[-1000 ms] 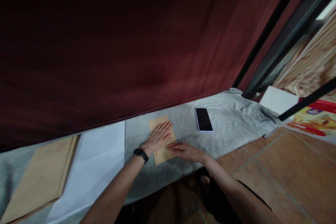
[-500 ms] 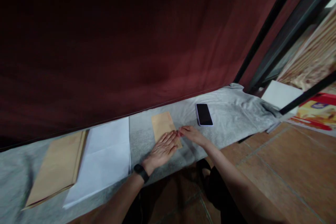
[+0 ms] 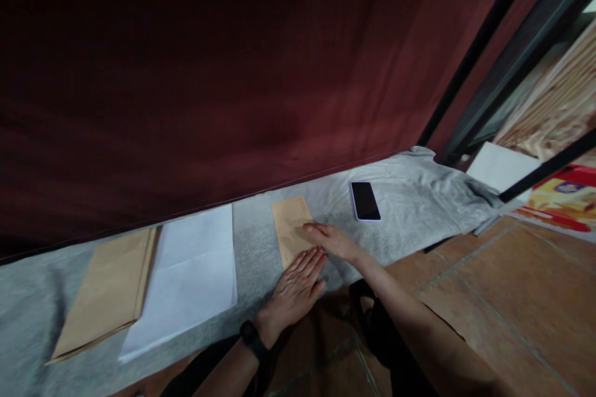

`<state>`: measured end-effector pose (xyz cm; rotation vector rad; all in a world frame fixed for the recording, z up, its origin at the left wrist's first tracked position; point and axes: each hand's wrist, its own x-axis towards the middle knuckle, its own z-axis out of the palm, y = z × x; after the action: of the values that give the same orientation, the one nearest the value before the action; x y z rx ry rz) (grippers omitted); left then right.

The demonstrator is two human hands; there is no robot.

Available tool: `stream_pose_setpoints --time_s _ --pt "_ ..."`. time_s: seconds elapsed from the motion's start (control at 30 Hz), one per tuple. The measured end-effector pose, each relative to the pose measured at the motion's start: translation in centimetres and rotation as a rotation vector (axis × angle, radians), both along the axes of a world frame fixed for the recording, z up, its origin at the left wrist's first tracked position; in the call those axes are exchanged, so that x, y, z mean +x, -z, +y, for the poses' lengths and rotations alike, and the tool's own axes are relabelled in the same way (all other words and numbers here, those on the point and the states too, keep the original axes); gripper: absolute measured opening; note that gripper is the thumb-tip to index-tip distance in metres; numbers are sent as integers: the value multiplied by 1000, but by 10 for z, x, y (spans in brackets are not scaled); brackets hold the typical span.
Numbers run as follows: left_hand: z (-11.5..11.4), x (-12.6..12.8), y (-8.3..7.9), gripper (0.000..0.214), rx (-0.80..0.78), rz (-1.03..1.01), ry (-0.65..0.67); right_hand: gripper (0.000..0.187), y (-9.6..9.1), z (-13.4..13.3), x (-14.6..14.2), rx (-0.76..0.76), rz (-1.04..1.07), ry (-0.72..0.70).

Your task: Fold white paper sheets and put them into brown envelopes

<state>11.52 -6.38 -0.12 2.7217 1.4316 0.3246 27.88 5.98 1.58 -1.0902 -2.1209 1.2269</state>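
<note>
A small brown envelope [image 3: 289, 223] lies on the grey cloth, with faint print near its far right corner. My left hand [image 3: 298, 285], a dark band on its wrist, rests flat over the envelope's near end with fingers stretched out. My right hand [image 3: 331, 240] lies across the envelope's right edge, fingers extended and pointing left, just beyond the left fingertips. Both hands cover the near right part of the envelope. Neither hand grips anything that I can see.
The grey cloth [image 3: 256, 242] covers a narrow ledge against a dark red panel [image 3: 261, 105]. A phone [image 3: 365, 201] lies to the right. On the left are white paper sheets [image 3: 190, 285] and larger brown envelopes [image 3: 105, 291]. Black bars [image 3: 479, 49] stand at right, above a tiled floor [image 3: 507, 291].
My left hand has slid toward me, down to the envelope's near end. My right hand has shifted left over the envelope. The view has moved slightly.
</note>
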Motion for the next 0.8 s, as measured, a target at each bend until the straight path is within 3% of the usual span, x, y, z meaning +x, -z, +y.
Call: stream_pose_setpoints --time_s 0.1,0.2,0.53,0.8 --pt "-5 6 5 49 -29 -27 -85 57 5 -13 -13 145 -94 -258" --pt "-8 13 8 48 -89 -58 -136 56 13 -18 -22 281 -241 -351" --pt "-17 19 0 74 -173 -125 -143 56 22 14 -41 398 -446 -287" --pt "-17 14 31 81 -54 -79 -93 56 38 72 -75 682 -588 -130"
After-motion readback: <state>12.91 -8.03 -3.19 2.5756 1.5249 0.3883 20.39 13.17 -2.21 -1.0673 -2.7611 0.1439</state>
